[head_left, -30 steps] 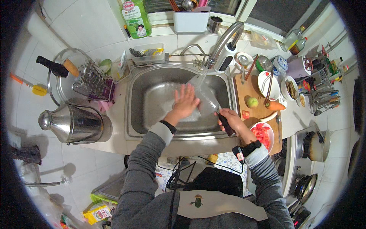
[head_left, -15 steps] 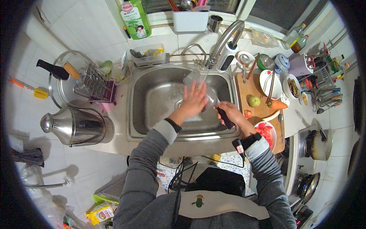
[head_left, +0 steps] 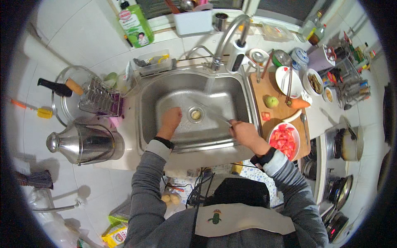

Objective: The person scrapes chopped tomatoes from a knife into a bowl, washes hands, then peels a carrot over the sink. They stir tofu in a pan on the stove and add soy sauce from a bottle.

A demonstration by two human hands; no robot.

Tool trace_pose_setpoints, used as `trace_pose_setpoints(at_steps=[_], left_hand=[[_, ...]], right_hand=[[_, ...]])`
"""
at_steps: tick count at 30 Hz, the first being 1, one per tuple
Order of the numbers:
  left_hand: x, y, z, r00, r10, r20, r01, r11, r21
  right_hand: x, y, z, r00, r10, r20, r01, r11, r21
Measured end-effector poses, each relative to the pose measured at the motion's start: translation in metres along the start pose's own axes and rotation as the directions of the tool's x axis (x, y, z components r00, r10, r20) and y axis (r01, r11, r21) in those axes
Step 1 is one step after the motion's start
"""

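Stainless steel lines the sink (head_left: 159, 91) in our head view, and above it our right grip (head_left: 245, 134) grasps the knife (head_left: 220, 117), which shows nearly edge-on and blurred. Our left grip (head_left: 171, 121) hovers left of the drain (head_left: 195, 115), and we cannot tell whether it is clenched. Water (head_left: 209, 86) streams from the tap (head_left: 223, 41).

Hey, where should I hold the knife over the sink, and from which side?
Take the knife by its handle end, coming from the right, I'd suggest: the right hand grips it there, hiding the handle. The thin blade slants forward and left over the sink, looking nearly edge-on though blurred, so that end seems best left alone.
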State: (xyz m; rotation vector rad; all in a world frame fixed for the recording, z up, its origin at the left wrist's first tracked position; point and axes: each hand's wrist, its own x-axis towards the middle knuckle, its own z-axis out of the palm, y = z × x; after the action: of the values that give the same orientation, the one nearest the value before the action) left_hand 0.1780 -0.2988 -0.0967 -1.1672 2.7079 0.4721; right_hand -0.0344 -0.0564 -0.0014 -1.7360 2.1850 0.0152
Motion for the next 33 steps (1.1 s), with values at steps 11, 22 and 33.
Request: trace_pose_setpoints(at_steps=[11, 22, 33], left_hand=[[-0.018, 0.142, -0.038, 0.901, 0.419, -0.109, -0.416, 0.908, 0.052], [0.175, 0.284, -0.031, 0.963, 0.219, 0.156, 0.101, 0.245, -0.964], [0.206, 0.302, -0.038, 0.89, 0.407, -0.206, -0.388, 0.913, 0.128]], right_hand=[[-0.021, -0.008, 0.02, 0.996, 0.051, 0.078, -0.055, 0.997, 0.049], [-0.048, 0.009, 0.05, 1.0, -0.009, -0.023, 0.01, 0.999, 0.044], [-0.055, 0.021, 0.035, 0.998, 0.047, 0.049, -0.056, 0.979, 0.195]])
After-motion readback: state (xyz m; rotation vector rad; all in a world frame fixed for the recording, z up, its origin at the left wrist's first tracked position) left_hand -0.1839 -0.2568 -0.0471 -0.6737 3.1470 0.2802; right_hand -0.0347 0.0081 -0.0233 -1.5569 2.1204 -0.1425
